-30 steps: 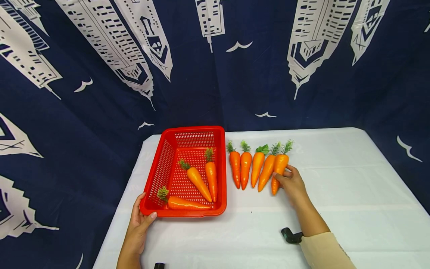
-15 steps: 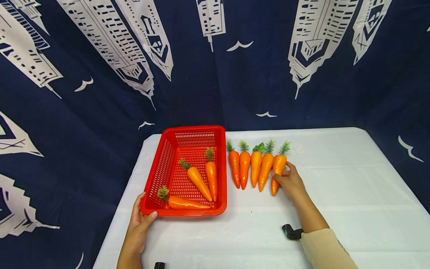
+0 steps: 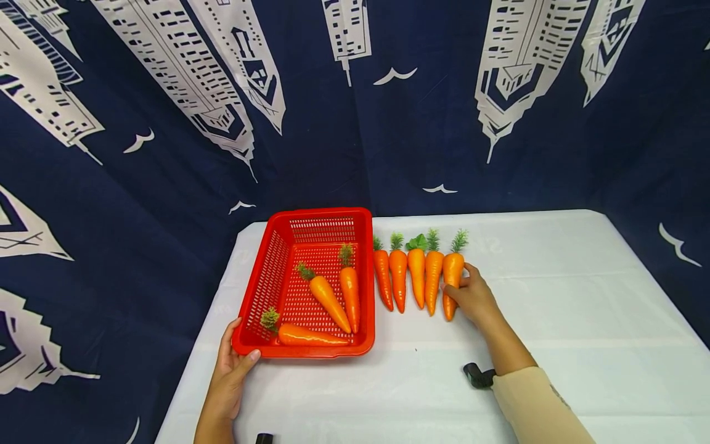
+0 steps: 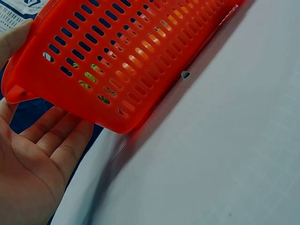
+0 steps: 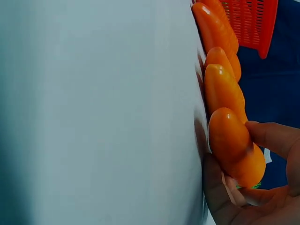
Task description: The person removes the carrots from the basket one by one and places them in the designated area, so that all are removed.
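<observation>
My left hand (image 3: 230,370) grips the near-left corner of a red plastic basket (image 3: 302,352), thumb on the rim and fingers against the outside, as the left wrist view also shows. Inside the basket lie three carrots, among them a slanted carrot (image 3: 328,302). Several more carrots lie side by side right of the basket, green tops pointing away. My right hand (image 3: 478,302) holds the rightmost carrot (image 3: 452,271) between thumb and fingers. In the right wrist view, this carrot (image 5: 229,138) touches its neighbour (image 5: 222,86). The leftmost carrot (image 3: 383,277) lies against the basket's right side.
A white cloth (image 3: 582,296) covers the table. Behind and to the left hangs a dark blue curtain (image 3: 333,148) with white buildings and birds. A black device (image 3: 478,376) sits by my right wrist, and another black piece (image 3: 264,438) shows at the bottom edge.
The row of carrots outside has slid left, up against the basket, and lies closer together. My right hand has moved left with the rightmost carrot. My left hand and the basket have stayed put.
</observation>
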`<action>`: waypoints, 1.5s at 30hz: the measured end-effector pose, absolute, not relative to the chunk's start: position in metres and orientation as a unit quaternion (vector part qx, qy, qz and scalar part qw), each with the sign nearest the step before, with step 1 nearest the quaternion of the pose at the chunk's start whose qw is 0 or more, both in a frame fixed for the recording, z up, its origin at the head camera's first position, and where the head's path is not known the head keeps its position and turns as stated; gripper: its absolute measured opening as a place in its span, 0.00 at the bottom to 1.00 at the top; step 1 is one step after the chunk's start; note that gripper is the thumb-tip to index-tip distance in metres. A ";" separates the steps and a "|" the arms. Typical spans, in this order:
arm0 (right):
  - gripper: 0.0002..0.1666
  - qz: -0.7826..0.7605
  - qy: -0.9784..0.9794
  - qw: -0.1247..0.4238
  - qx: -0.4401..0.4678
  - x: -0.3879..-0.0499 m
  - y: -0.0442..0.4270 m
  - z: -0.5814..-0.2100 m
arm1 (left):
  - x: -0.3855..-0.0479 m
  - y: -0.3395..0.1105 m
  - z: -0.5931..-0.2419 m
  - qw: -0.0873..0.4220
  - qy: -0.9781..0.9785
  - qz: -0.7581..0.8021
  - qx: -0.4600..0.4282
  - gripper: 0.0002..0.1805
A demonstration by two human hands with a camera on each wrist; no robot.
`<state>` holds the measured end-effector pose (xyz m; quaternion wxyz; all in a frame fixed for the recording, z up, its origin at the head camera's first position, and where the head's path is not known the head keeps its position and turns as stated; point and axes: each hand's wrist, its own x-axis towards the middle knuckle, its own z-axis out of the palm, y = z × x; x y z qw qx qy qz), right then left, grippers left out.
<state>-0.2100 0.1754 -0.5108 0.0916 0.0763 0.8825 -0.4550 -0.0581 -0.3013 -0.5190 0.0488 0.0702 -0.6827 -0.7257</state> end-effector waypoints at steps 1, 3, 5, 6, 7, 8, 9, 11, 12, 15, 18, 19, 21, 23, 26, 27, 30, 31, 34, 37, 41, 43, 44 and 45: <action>0.54 -0.452 0.884 0.090 0.075 -0.211 0.175 -0.511 | -0.058 -0.301 -0.519 0.049 -0.683 -0.726 0.069 0.43; 0.52 -0.446 0.888 0.086 0.072 -0.213 0.172 -0.511 | -0.058 -0.301 -0.519 0.050 -0.683 -0.726 0.069 0.43; 0.50 -0.450 0.887 0.086 0.058 -0.214 0.170 -0.512 | -0.058 -0.301 -0.519 0.050 -0.683 -0.726 0.068 0.43; 0.48 -0.452 0.886 0.087 0.052 -0.215 0.169 -0.512 | -0.058 -0.301 -0.519 0.050 -0.683 -0.726 0.068 0.43; 0.47 -0.457 0.884 0.088 0.047 -0.216 0.169 -0.513 | -0.058 -0.301 -0.519 0.050 -0.682 -0.727 0.067 0.43; 0.47 -0.454 0.885 0.087 0.044 -0.216 0.168 -0.513 | -0.058 -0.301 -0.519 0.050 -0.682 -0.727 0.067 0.43; 0.47 -0.452 0.887 0.087 0.040 -0.217 0.168 -0.513 | -0.058 -0.300 -0.519 0.049 -0.681 -0.727 0.067 0.43; 0.48 -0.445 0.890 0.088 0.038 -0.217 0.167 -0.513 | -0.057 -0.300 -0.519 0.049 -0.681 -0.728 0.067 0.43; 0.49 -0.438 0.894 0.088 0.039 -0.217 0.167 -0.513 | -0.057 -0.300 -0.519 0.048 -0.681 -0.728 0.068 0.43; 0.49 -0.432 0.897 0.090 0.040 -0.216 0.168 -0.512 | -0.057 -0.300 -0.519 0.050 -0.681 -0.728 0.066 0.43; 0.49 -0.440 0.892 0.095 0.043 -0.216 0.168 -0.511 | -0.057 -0.301 -0.518 0.052 -0.682 -0.727 0.063 0.43; 0.48 -0.443 0.890 0.095 0.044 -0.216 0.168 -0.510 | -0.057 -0.301 -0.518 0.052 -0.682 -0.727 0.062 0.43; 0.48 -0.448 0.888 0.093 0.045 -0.215 0.168 -0.510 | -0.057 -0.301 -0.518 0.052 -0.682 -0.726 0.063 0.43; 0.49 -0.451 0.887 0.091 0.047 -0.215 0.168 -0.511 | -0.057 -0.301 -0.518 0.052 -0.682 -0.727 0.063 0.43; 0.49 -0.456 0.884 0.086 0.049 -0.214 0.169 -0.511 | -0.057 -0.301 -0.519 0.052 -0.681 -0.727 0.064 0.43; 0.49 -0.459 0.883 0.084 0.050 -0.214 0.170 -0.512 | -0.057 -0.301 -0.519 0.052 -0.681 -0.727 0.064 0.43; 0.48 -0.464 0.881 0.081 0.053 -0.213 0.170 -0.512 | -0.057 -0.301 -0.519 0.051 -0.681 -0.727 0.066 0.44; 0.48 -0.466 0.880 0.080 0.054 -0.213 0.171 -0.512 | -0.057 -0.301 -0.519 0.051 -0.681 -0.727 0.066 0.44; 0.48 -0.467 0.878 0.082 0.062 -0.212 0.171 -0.512 | -0.057 -0.301 -0.519 0.051 -0.681 -0.727 0.068 0.44; 0.47 -0.469 0.877 0.080 0.070 -0.210 0.172 -0.510 | -0.057 -0.301 -0.519 0.051 -0.681 -0.728 0.067 0.43; 0.46 -0.476 0.874 0.065 0.078 -0.207 0.173 -0.507 | -0.057 -0.301 -0.519 0.050 -0.680 -0.729 0.065 0.43; 0.44 -0.482 0.871 0.052 0.080 -0.206 0.174 -0.507 | -0.057 -0.302 -0.519 0.049 -0.680 -0.728 0.064 0.43; 0.44 -0.486 0.869 0.045 0.080 -0.206 0.174 -0.507 | -0.057 -0.302 -0.519 0.049 -0.681 -0.728 0.063 0.43; 0.43 -0.489 0.868 0.038 0.080 -0.205 0.174 -0.507 | -0.057 -0.302 -0.519 0.049 -0.681 -0.728 0.063 0.43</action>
